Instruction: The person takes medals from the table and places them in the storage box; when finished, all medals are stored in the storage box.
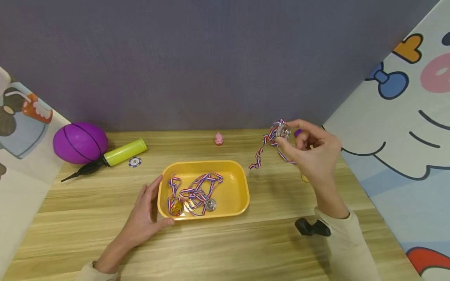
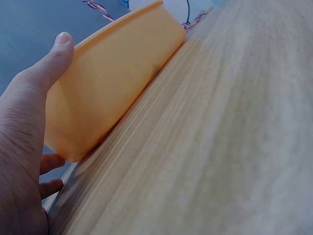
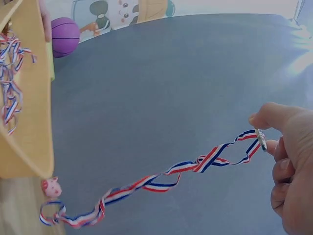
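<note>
Right hand has thumb and forefinger clamped on the rim of a silver medal, beyond the right end of the yellow tray and well apart from it; its striped ribbon trails loose and twisted. Left hand grips the tray's left end, thumb along the front wall, fingers round the corner. Inside the tray lie two gold medals and another silver medal, their ribbons tangled together.

Judging by this, the step in hand is gathering medals into the tray, with one lifted and not yet over the rim. The next move calls for carrying it left above the tray, letting the whole ribbon clear the edge and the pink pig, then loosening the pinch while the left hand steadies the tray on the worktop.
</note>
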`<state>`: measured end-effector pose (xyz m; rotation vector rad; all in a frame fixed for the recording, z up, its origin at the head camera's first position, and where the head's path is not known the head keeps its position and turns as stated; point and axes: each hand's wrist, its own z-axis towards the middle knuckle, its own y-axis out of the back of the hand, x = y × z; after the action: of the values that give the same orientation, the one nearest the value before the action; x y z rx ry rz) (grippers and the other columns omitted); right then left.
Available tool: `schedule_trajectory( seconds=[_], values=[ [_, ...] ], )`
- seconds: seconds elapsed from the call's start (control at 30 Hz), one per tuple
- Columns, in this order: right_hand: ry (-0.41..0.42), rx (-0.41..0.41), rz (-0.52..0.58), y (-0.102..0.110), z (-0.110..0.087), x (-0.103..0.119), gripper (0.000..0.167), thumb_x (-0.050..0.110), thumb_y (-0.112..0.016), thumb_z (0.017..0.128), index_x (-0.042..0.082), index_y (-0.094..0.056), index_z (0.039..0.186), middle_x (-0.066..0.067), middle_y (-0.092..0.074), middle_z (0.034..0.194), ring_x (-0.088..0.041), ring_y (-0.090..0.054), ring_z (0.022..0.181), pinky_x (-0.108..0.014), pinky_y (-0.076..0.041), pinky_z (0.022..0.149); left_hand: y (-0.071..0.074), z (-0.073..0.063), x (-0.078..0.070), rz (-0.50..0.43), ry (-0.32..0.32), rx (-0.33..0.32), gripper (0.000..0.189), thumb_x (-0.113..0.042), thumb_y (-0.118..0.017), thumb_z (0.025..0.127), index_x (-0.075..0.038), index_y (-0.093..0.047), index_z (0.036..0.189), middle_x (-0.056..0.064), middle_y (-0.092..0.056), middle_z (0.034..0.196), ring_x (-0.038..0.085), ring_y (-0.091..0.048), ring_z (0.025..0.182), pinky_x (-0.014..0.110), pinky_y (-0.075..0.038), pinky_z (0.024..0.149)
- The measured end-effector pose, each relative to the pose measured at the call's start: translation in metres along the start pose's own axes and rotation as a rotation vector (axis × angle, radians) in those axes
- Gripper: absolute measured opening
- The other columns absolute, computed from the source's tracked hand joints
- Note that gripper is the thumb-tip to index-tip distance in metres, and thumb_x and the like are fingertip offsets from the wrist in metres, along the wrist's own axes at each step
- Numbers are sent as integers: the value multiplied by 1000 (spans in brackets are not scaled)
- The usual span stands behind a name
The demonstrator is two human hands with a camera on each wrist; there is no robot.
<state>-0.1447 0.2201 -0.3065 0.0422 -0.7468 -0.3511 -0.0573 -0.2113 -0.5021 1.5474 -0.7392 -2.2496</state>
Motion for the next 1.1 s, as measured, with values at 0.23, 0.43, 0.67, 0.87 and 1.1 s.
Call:
schedule_trajectory(
  seconds=[0.23, 0.43, 0.67, 0.87, 1.1],
  values=[
    [55, -9, 34, -8, 12, 13, 32, 2, -97, 75, -8, -84, 102, 4, -48, 55, -4, -36, 49, -17, -25, 46, 1, 0, 1, 10, -1, -3, 127, -64, -91, 84, -26, -17, 179, 23, -56, 164, 41, -50, 153, 56, -1, 140],
    [72, 9, 69, -16, 12, 24, 33, 5, -98, 75, -8, -84, 102, 3, -47, 53, -4, -36, 47, -16, -25, 44, 1, 0, 1, 0, -5, 1, 126, -65, -91, 84, -25, -17, 179, 23, -55, 164, 32, -48, 156, 56, 0, 140],
    [62, 63, 71, -30, 4, 24, 30, 6, -95, 78, -2, -86, 104, 3, -47, 56, -6, -36, 50, -19, -24, 46, 1, 0, 1, 1, -2, 0, 127, -64, -91, 84, -25, -17, 179, 23, -56, 163, 41, -51, 152, 56, 0, 140],
    [10, 162, 84, -43, -13, 10, 31, -5, -92, 76, -4, -84, 106, 3, -50, 57, -5, -36, 50, -18, -25, 44, 0, 0, 2, 2, 5, 1, 128, -62, -93, 83, -25, -18, 179, 23, -55, 164, 28, -48, 156, 56, 0, 140],
    [-78, 250, 32, -54, -36, -3, 32, -3, -96, 77, 0, -85, 107, 1, -55, 58, -6, -40, 50, -16, -30, 44, -1, 0, 2, -2, 3, -1, 127, -62, -93, 83, -25, -18, 179, 23, -55, 164, 14, -44, 156, 55, 0, 140]
  ],
)
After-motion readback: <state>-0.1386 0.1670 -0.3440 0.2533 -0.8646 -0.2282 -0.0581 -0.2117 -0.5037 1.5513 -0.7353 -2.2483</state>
